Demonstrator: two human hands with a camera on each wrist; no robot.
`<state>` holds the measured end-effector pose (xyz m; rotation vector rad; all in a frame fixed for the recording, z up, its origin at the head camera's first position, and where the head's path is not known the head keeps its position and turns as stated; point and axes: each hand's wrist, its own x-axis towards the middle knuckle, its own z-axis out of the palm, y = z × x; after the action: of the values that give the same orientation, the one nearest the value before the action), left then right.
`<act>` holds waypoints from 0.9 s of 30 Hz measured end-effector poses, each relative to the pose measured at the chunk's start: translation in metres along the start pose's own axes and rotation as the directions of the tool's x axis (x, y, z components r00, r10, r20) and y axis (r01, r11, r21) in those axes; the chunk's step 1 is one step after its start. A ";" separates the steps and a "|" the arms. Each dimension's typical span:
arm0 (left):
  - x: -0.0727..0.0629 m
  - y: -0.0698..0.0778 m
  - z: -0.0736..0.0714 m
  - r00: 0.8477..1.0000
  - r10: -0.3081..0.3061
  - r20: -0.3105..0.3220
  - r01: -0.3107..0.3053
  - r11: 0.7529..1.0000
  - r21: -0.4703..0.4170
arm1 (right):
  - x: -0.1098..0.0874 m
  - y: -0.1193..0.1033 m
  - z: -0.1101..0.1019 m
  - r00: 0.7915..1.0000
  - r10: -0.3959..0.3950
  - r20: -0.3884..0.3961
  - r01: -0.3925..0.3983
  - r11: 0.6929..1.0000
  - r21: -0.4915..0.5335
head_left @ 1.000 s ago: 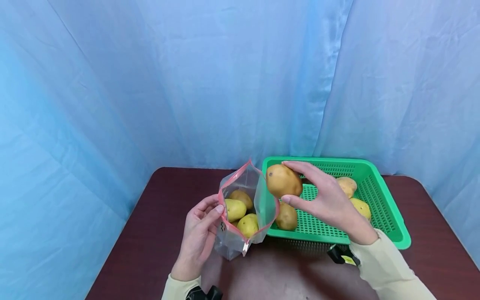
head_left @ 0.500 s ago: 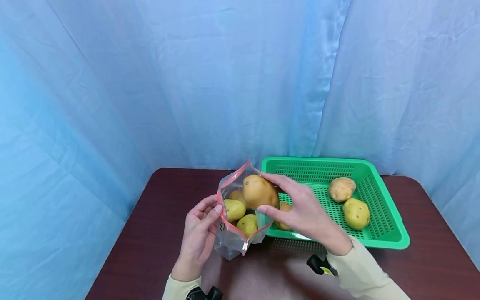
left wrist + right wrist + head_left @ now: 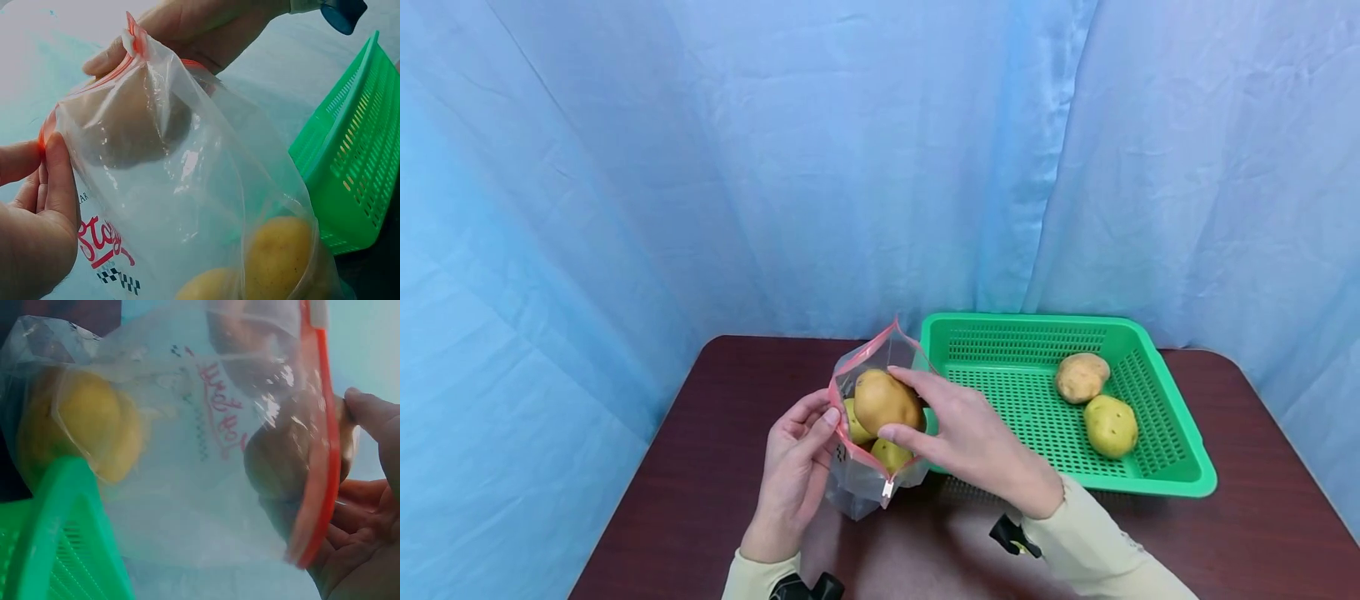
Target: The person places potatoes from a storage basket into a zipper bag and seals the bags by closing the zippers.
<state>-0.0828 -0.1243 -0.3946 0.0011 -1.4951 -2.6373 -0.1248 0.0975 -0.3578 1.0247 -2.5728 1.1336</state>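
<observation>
A clear zip bag [image 3: 852, 497] with a pink-red zip rim stands mouth open, left of the basket. My left hand [image 3: 796, 479] pinches its rim at the left between thumb and fingers, seen close in the left wrist view with the bag's red lettering [image 3: 103, 240]. My right hand [image 3: 977, 437] grips a brownish potato [image 3: 886, 406] inside the bag's mouth, above yellow potatoes [image 3: 891, 455]. In the right wrist view that potato [image 3: 278, 459] shows through the film, with the right thumb and fingers [image 3: 378, 422] around its outer end. Lower potatoes [image 3: 278, 256] sit in the bag's bottom.
A green perforated basket [image 3: 1176, 433] stands to the right, partly behind my right hand. At its right side lie a tan potato [image 3: 1081, 377] and a yellow one [image 3: 1110, 427]. The dark brown table [image 3: 700, 483] reaches back to a blue curtain [image 3: 775, 167].
My right hand has carried the brownish potato left and down, from over the basket's left end into the bag's mouth. The left hand keeps its pinch on the rim, nearly still.
</observation>
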 end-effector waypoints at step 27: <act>0.001 0.001 -0.003 1.000 0.026 -0.004 -0.026 0.998 -0.052 | -0.011 0.031 -0.010 0.942 -0.085 -0.324 0.078 0.996 -0.034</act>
<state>-0.0833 -0.1274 -0.3948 -0.0183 -1.4147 -2.6533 -0.1374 0.1250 -0.3736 0.8476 -2.2578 1.1436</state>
